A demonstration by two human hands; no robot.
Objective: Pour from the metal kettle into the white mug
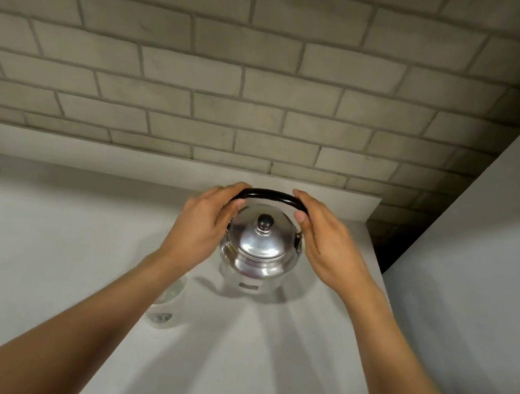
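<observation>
The metal kettle [259,247] stands on the white counter near the back wall, lid on, with a dark knob on top. Its black arched handle [269,195] is upright. My left hand [203,222] curls over the handle's left end, thumb underneath. My right hand [326,241] grips the right end the same way. The white mug [168,305] stands in front of and to the left of the kettle, partly hidden under my left forearm. A small dark mark shows on its side.
The white counter [39,247] runs left and toward me, with a low white ledge [121,159] at the back. A grey brick wall [237,74] rises behind it. A pale wall panel [496,268] closes the right side, close to the kettle.
</observation>
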